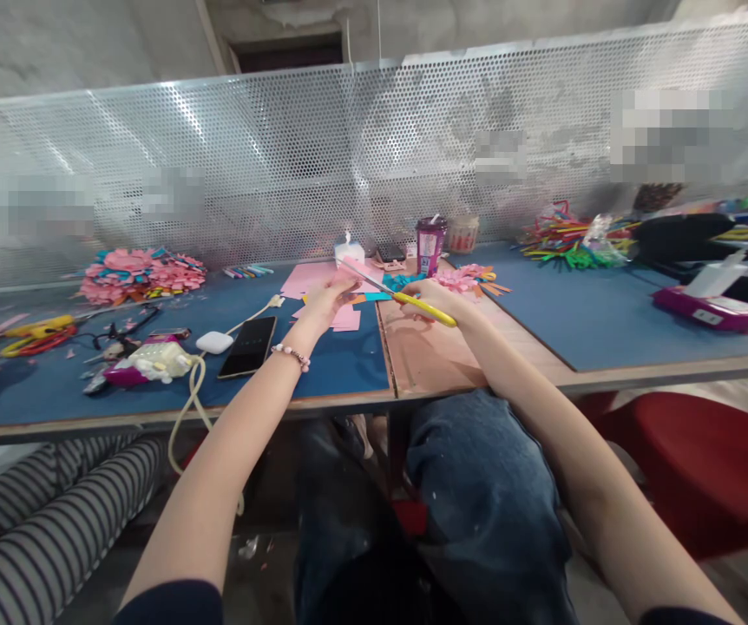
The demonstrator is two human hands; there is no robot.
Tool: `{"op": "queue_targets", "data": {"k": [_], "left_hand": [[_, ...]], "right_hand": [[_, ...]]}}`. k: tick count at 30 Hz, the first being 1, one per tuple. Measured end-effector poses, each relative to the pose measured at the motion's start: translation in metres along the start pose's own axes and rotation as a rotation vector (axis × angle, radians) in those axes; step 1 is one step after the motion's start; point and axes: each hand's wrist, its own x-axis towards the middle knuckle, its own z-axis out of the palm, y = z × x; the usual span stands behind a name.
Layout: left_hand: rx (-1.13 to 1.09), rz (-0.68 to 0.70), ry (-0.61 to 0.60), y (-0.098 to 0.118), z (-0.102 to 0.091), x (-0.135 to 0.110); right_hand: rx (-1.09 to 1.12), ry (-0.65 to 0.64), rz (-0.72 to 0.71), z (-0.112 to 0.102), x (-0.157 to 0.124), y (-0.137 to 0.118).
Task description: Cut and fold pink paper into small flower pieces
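Observation:
My right hand (437, 299) is closed round the yellow-handled scissors (423, 307), whose blades point left and away from me. Pinched in the fingers of my left hand (333, 293) is a piece of pink paper (350, 268), close to the scissor tips. Whether the blades touch the paper is hard to make out. Pink sheets (302, 279) lie flat behind and under my left hand. Between my hands and just beyond them are blue paper pieces (401, 282). A heap of pink and orange cut strips (469, 279) sits behind my right hand.
A purple cup (429, 246) and a tissue pack (349, 250) stand along the mesh screen (283, 165). Left of me lie a phone (249, 347), a white charger (214, 342) with its cable, and a pink paper pile (140, 274). Another person's striped legs (68, 512) show at left.

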Motion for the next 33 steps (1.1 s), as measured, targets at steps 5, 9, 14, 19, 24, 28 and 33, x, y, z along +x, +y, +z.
{"op": "queue_targets", "data": {"k": [5, 9, 14, 19, 24, 28, 33], "left_hand": [[-0.032, 0.005, -0.001, -0.0026, -0.0002, 0.0021], [-0.038, -0.002, 0.013, -0.0019, 0.0013, 0.0013], [-0.039, 0.007, 0.002, -0.0023, 0.0013, 0.0008], [-0.030, 0.021, 0.010, -0.0041, -0.0001, 0.0018], [-0.021, 0.025, 0.012, -0.0035, 0.0012, 0.0010], [-0.027, 0.016, 0.018, -0.0028, 0.0010, 0.0005], [-0.015, 0.018, 0.006, -0.0035, -0.0009, 0.0014]], "right_hand": [[-0.011, -0.012, 0.000, -0.0001, -0.0018, -0.0024], [-0.006, -0.021, 0.005, -0.0006, -0.0019, -0.0021], [-0.028, -0.028, -0.016, -0.0009, -0.0009, -0.0013], [-0.016, -0.033, 0.002, -0.0008, -0.0010, -0.0018], [-0.028, -0.026, -0.003, -0.0008, -0.0005, -0.0001], [-0.045, -0.031, 0.002, 0.0000, 0.0020, 0.0024], [-0.062, -0.037, 0.013, 0.0003, 0.0034, 0.0032]]}}
